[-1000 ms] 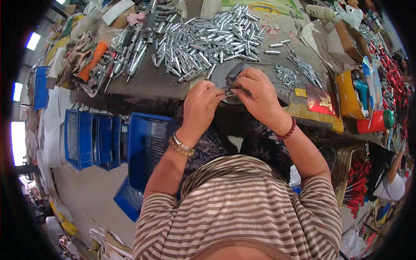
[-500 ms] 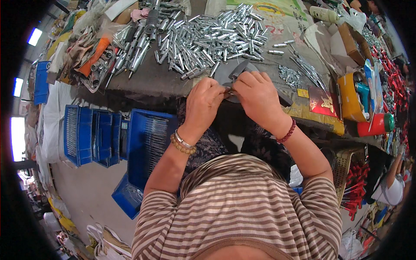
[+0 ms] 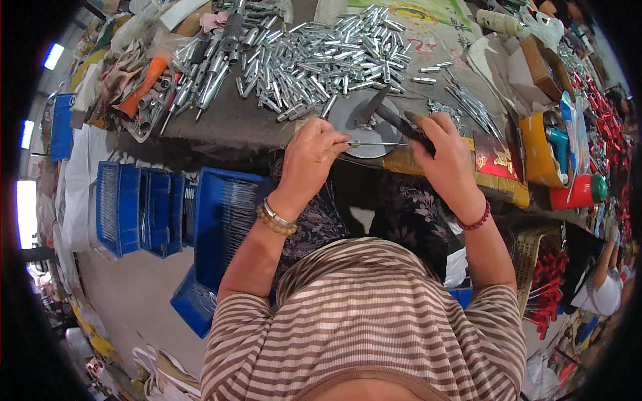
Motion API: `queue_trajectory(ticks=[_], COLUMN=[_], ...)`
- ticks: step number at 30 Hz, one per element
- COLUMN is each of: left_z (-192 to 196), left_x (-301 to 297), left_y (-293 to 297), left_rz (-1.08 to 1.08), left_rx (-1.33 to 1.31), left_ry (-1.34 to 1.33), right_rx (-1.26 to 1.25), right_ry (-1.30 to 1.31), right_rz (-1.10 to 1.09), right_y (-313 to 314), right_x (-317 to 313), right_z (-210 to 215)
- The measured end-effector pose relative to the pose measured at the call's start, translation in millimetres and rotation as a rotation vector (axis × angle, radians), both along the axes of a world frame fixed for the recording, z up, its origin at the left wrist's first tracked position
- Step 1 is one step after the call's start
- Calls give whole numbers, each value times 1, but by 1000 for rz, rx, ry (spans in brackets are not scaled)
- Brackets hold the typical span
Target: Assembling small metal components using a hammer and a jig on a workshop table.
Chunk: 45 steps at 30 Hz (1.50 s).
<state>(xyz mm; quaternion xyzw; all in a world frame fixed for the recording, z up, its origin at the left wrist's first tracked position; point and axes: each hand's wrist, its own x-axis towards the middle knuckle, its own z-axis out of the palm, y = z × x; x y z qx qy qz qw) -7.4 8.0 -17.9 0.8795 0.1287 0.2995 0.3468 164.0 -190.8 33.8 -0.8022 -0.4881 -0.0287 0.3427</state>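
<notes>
My left hand (image 3: 311,150) is closed in a pinch on one end of a thin metal rod (image 3: 381,143), which points right over the near edge of a round grey metal plate (image 3: 348,120). A small metal piece sits at the pinched end; my fingertips partly hide it. My right hand (image 3: 447,157), a little blurred, closes round the dark handle of a hammer (image 3: 394,120). The hammer's head is over the plate, beside some small bright bits. Just beyond the plate spreads a big pile of shiny metal sleeves (image 3: 334,57).
Thin rods (image 3: 473,103) and small parts (image 3: 441,108) lie right of the plate, near a red card (image 3: 496,159) and a yellow container (image 3: 540,148). Tools and an orange handle (image 3: 147,83) crowd the left. Blue bins (image 3: 207,200) with rods stand below the bench.
My hands were together over the plate, fingertips meeting. My right hand has moved right onto the hammer handle, baring the rod in my left hand. The left hand has hardly shifted.
</notes>
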Motion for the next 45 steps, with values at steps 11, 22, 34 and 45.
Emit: queue_trajectory(ticks=[11, 22, 34, 45], left_z=[3, 3, 5, -4], left_x=[0, 1, -8, -8], left_y=[-2, -1, 7, -14], left_rz=[1, -36, -26, -22], left_rx=[3, -38, 106, -5], left_ry=[12, -22, -6, -59], right_rx=[93, 61, -20, -228], right_ry=[-236, -156, -92, 71], right_rz=[139, 129, 114, 111], right_y=[-15, -20, 15, -7], right_x=[-28, -31, -3, -44], right_z=[5, -5, 12, -8])
